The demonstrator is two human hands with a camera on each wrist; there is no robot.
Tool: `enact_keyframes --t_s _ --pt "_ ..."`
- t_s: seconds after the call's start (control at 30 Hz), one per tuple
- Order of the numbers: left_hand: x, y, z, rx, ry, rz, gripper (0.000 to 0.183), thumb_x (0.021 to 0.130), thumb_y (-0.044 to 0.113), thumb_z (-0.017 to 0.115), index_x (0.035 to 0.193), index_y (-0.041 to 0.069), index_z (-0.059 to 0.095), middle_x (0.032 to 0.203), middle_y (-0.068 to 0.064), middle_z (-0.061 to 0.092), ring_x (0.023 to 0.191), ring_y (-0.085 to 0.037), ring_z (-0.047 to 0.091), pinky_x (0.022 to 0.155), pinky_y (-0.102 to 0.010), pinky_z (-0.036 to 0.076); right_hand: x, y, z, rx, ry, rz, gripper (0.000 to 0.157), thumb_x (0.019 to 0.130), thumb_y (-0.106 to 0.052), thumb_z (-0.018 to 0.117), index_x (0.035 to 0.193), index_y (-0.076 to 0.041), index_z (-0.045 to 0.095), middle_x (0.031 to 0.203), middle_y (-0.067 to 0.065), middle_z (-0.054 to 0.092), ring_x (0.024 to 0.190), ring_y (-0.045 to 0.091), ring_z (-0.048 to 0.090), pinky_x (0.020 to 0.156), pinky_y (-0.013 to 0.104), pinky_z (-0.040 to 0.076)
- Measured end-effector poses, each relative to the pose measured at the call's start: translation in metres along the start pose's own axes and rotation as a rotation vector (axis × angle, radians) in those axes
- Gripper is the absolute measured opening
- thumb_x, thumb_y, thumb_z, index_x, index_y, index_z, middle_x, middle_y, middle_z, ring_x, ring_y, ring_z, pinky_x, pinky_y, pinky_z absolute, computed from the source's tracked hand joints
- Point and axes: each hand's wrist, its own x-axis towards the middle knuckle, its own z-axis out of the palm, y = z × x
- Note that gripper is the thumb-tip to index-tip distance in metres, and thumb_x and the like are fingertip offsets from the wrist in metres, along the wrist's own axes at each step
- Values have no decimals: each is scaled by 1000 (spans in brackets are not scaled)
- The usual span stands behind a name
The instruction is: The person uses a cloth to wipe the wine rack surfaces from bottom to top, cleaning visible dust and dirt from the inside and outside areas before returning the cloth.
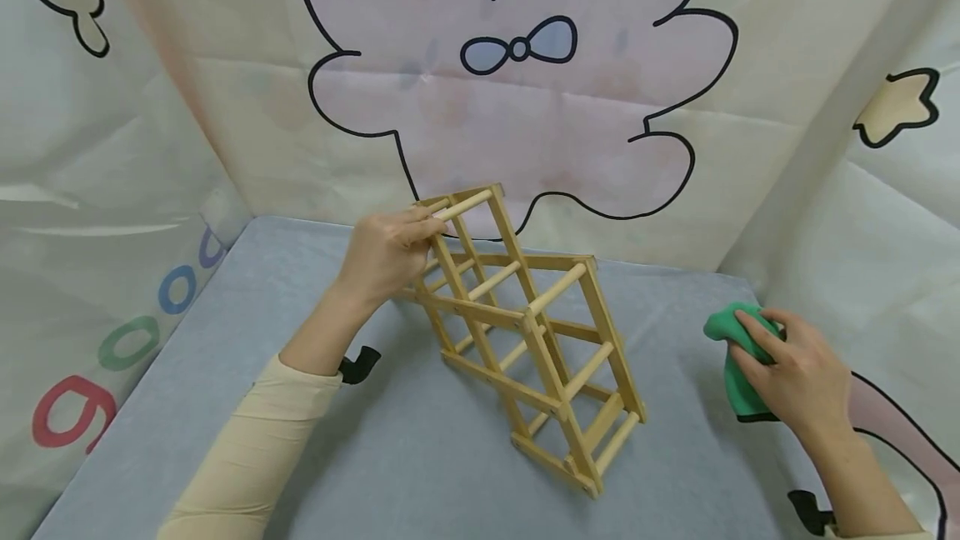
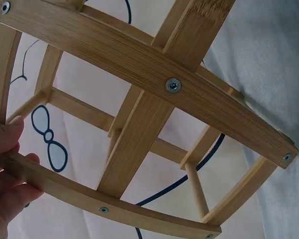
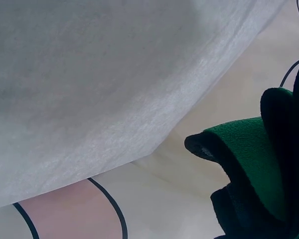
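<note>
A light wooden rack (image 1: pixel 480 307) of slats and round rods, joined with metal screws, is tilted over the middle of the table. My left hand (image 1: pixel 390 252) grips its upper left end. In the left wrist view, the fingers (image 2: pixel 20 199) and thumb close around one slat of the frame. Off to the right, apart from the rack, my right hand (image 1: pixel 802 373) holds a bunched green cloth (image 1: pixel 742 382) with a dark edge above the table. The right wrist view shows the folded cloth (image 3: pixel 254 154) hanging, but the fingers are hidden there.
Pale blue-grey fabric covers the table (image 1: pixel 420 457). Behind it hangs a backdrop (image 1: pixel 600 148) printed with a cartoon animal and a blue bow tie. Side sheets close off the left and right, with coloured rings (image 1: pixel 129 344) printed on the left one.
</note>
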Motion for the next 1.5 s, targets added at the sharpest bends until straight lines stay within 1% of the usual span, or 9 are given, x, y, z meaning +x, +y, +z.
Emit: enact_keyframes --t_s 0.13,0.2,0.33,0.53,0.77,0.9,1.0,1.1,1.5 --pt "-1 -3 5 25 45 -35 24 86 -16 70 91 2 85 91 -14 79 78 -33 78 55 -36 62 0 0 -1 -6 5 10 67 104 -63 45 111 -7 81 109 25 69 83 46 63 39 58 42" --pt "0 -5 7 27 61 -57 21 85 -15 72 92 1 85 92 -16 79 82 -35 78 57 -38 63 0 0 -2 -4 4 16 68 103 -64 45 111 -6 81 109 25 69 82 45 63 40 59 42" --pt "0 -9 11 46 83 -87 21 83 -15 74 93 0 84 92 -17 79 81 -34 79 63 -42 65 1 -4 -3 4 8 21 68 103 -63 45 108 -6 81 107 25 69 82 45 63 42 60 43" --pt "0 -13 16 84 100 -97 22 83 -15 72 91 1 85 91 -15 79 74 -31 78 59 -42 64 5 -15 0 31 43 7 70 103 -66 45 105 -6 81 106 26 70 82 48 63 43 59 42" --pt "1 -13 17 106 86 -115 25 84 -16 69 90 3 85 89 -13 79 73 -31 78 54 -40 62 10 -36 5 65 98 -76 68 105 -62 49 97 -3 83 102 26 71 75 46 64 37 50 40" --pt "2 -11 15 91 52 -134 26 85 -16 69 93 3 85 91 -13 80 73 -32 78 53 -40 61 11 -50 10 106 109 -98 61 105 -56 53 100 -3 83 102 26 72 76 44 66 44 52 46" --pt "2 -9 13 70 23 -147 28 85 -18 68 96 2 84 94 -15 79 79 -33 78 61 -43 64 10 -59 15 140 92 -119 59 106 -54 53 102 -4 83 103 25 72 77 43 67 52 53 50" --pt "2 -9 14 64 1 -163 28 85 -18 69 100 1 84 97 -17 79 85 -34 78 69 -45 65 9 -66 22 172 75 -142 58 106 -53 53 102 -4 83 103 24 72 77 42 68 55 52 51" --pt "0 -5 13 68 8 -177 30 85 -19 66 99 0 83 100 -15 79 91 -34 77 75 -48 65 0 -85 37 251 -24 -185 55 107 -51 52 111 -5 82 110 19 72 85 38 68 58 51 55"
